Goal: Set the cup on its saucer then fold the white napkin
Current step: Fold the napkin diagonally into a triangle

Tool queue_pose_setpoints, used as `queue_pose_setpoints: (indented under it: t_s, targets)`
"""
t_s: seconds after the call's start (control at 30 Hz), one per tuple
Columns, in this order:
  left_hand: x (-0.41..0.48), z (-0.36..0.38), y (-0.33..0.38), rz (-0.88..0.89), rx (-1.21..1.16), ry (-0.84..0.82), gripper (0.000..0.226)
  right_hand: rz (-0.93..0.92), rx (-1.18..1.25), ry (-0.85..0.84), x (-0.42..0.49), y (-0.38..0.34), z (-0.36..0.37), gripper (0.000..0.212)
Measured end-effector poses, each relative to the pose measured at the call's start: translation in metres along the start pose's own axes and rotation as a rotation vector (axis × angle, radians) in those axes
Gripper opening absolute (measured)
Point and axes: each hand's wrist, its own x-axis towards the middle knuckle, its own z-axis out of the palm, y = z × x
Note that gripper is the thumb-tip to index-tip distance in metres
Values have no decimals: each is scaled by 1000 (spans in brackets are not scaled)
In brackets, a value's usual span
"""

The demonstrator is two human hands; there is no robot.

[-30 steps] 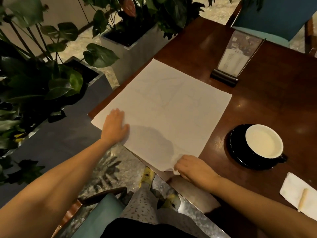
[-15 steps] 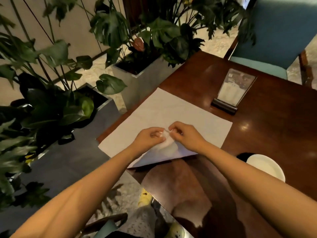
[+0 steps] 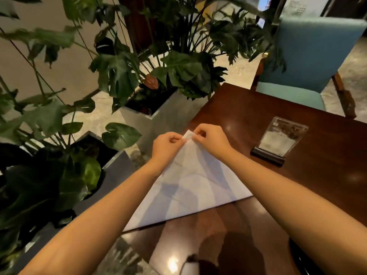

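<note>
Gleaming table [image 3: 248,108], white napkin [image 3: 194,179], potted plants [image 3: 178,72]

Item: white napkin [image 3: 190,181], one.
I see it folded triangular, lying on the table [image 3: 248,108], apex away from me.

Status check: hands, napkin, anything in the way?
Far corner of napkin pinched by left hand and right hand. It lies as a triangle on the table. No cup in view. Nothing blocking; menu stand sits apart, right.
</note>
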Motion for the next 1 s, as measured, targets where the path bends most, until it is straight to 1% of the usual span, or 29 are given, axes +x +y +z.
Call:
queue_pose_setpoints:
  t_s: [0.17,0.33,0.43,0.53,0.6,0.7,0.83,0.9,1.0]
  targets:
    - [54,11,-20,-89,124,-11,8,144,-13,-61,53,13,25,12]
    - [97,33,-59,-222,201,-96,10,254,-84,-165,86,43,60,14]
    - [118,49,-83,-267,250,-137,17,302,-124,-208,99,63,84,15]
    - [134,61,-102,-300,310,-178,17,346,-156,-228,111,80,104,18]
    - [141,67,-112,-315,297,-171,16,375,-162,-230,117,91,116,20]
    - [148,73,-120,-344,265,-138,17,381,-147,-225,124,102,127,19]
    - [151,73,-125,-296,275,-106,11,317,-136,-246,130,108,130,13]
    - [151,74,-127,-287,296,-95,13,310,-131,-263,132,110,130,10]
    - [154,75,-126,-301,289,-92,4,299,-113,-250,131,111,131,11]
